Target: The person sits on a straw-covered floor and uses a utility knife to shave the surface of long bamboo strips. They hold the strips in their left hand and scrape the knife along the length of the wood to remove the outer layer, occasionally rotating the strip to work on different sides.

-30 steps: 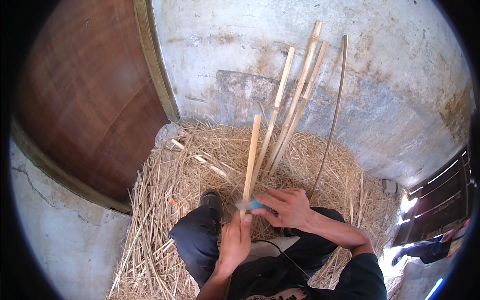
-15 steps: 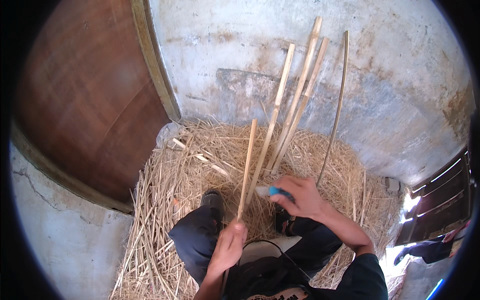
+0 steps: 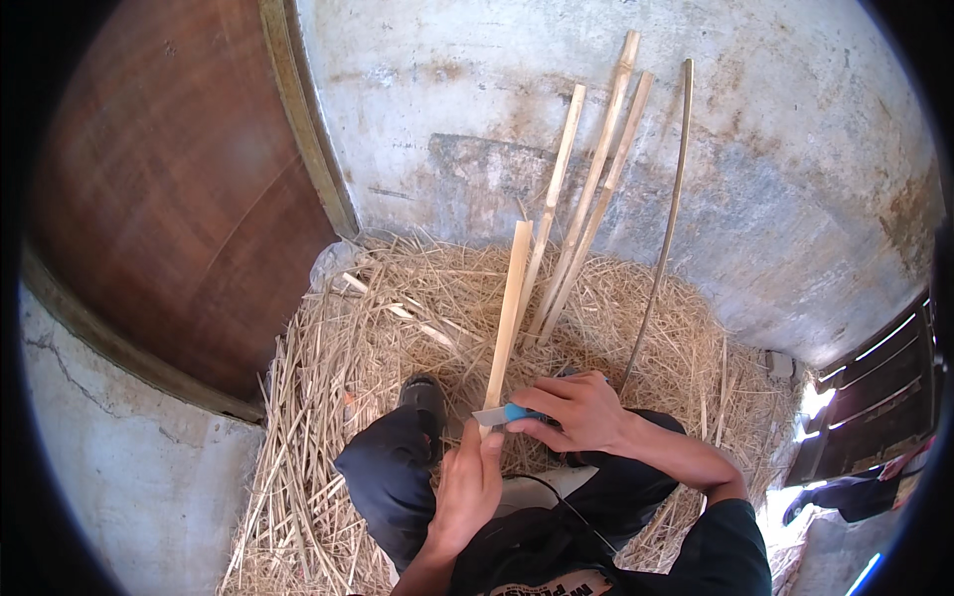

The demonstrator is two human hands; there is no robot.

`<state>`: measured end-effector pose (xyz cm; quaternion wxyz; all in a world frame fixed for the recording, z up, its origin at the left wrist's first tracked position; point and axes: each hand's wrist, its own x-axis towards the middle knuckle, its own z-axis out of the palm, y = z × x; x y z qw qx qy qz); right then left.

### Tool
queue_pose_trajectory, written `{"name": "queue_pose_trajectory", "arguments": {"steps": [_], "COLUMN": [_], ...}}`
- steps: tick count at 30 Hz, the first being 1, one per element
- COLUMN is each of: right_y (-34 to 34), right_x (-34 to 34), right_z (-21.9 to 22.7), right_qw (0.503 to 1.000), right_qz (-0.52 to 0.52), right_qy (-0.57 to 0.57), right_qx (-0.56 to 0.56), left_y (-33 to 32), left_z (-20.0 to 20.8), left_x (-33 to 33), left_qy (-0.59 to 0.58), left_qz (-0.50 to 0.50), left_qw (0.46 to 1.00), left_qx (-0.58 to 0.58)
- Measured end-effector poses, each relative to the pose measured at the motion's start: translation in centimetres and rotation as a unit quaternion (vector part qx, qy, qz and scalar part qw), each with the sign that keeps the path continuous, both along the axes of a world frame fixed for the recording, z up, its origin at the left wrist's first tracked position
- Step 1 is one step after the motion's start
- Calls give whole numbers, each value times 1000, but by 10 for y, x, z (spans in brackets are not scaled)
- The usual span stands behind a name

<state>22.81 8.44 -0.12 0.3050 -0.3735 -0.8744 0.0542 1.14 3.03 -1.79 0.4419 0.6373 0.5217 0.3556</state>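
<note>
My left hand (image 3: pixel 467 489) is closed around the lower end of a pale bamboo strip (image 3: pixel 511 303), which stands up and leans slightly to the right. In my right hand (image 3: pixel 581 412) is a knife with a blue handle (image 3: pixel 516 410). Its short grey blade (image 3: pixel 487 417) lies across the strip, just above my left fingers. Both hands are close together between my knees. Where the strip ends below the left hand is hidden.
Several bamboo strips (image 3: pixel 596 189) and a thin dark stick (image 3: pixel 676 199) lean on the stained wall (image 3: pixel 785 169). Shavings (image 3: pixel 646 298) cover the floor. A brown door (image 3: pixel 169 199) is at left. At far right another person's leg (image 3: pixel 850 500) shows beside dark slats (image 3: pixel 865 397).
My right hand has brought the knife down and left onto the strip. The strip has turned its broad face toward me and shifted right with my left hand.
</note>
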Motion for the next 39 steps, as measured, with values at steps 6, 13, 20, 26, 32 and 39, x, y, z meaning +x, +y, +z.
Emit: {"name": "queue_pose_trajectory", "arguments": {"steps": [6,13,20,26,32,39], "right_y": [3,11,76,41,22,18], "right_x": [-2,3,110,68,40,25], "right_z": [0,-12,16,-7,3,-3], "right_qw": [1000,997,916,976,999,998], "right_qz": [-15,-59,-358,-177,-19,54], "right_qy": [-4,10,181,116,23,-5], "right_qx": [13,50,20,-53,-27,17], "left_y": [2,-1,-40,-6,2,3], "left_z": [-2,0,-22,-23,-14,-10], "left_x": [3,2,-2,-11,-7,-3], "left_qy": [20,46,87,14,-9,-41], "left_qz": [23,0,-38,-4,7,-7], "left_qw": [1000,998,992,999,999,999], "left_qx": [0,-43,-82,-32,-44,-27]}}
